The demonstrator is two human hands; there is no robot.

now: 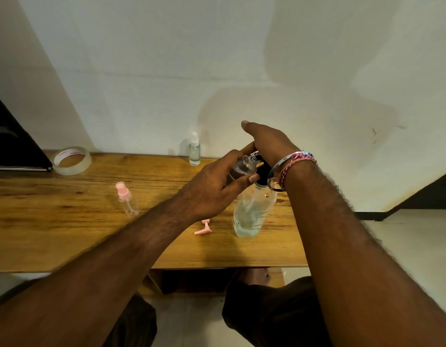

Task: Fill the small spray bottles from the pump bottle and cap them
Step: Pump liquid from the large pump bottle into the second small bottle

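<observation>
The clear pump bottle [252,214] stands on the wooden table [66,221], partly filled with pale liquid, its black pump head under my right hand [269,141], which presses down on it. My left hand [214,186] grips a small clear uncapped bottle [245,165], tilted with its open neck close to the pump's nozzle. A pink spray cap with its tube [204,227] lies on the table beside the pump bottle. An empty small spray bottle with a pink cap [128,200] stands to the left. A white-capped spray bottle [194,152] holding liquid stands by the wall.
A roll of clear tape [72,160] lies at the table's back left, next to a dark flat object [14,144]. The white wall rises right behind the table. The table's front edge runs above my knees.
</observation>
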